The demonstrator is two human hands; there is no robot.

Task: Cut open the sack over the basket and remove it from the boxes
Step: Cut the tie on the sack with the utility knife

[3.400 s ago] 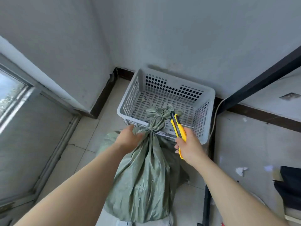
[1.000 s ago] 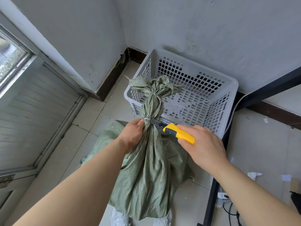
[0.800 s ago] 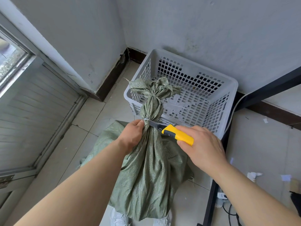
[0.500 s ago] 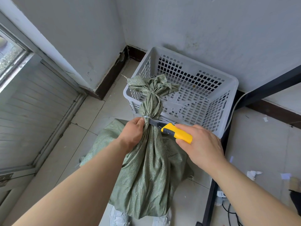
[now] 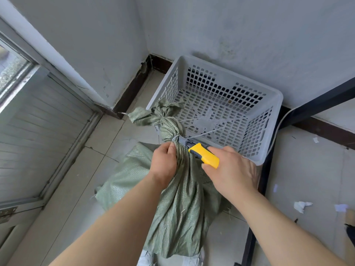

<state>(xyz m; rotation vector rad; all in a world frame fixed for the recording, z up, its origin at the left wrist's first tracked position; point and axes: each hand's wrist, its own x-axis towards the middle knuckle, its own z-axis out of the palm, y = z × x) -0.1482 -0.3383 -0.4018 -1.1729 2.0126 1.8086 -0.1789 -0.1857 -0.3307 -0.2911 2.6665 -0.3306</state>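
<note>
Green woven sack (image 5: 180,214) stands on the tiled floor (image 5: 107,143) against the near edge of the grey basket (image 5: 272,104). Left hand (image 5: 165,166) grips its tied neck; right hand (image 5: 232,171) grips a yellow utility knife (image 5: 204,155), blade at the tie.

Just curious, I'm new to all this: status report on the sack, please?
Left hand grips sack by its neck. Right hand holds yellow knife, blade at the tie. Sack not yet open; basket just beyond. Nothing in the way.
</note>
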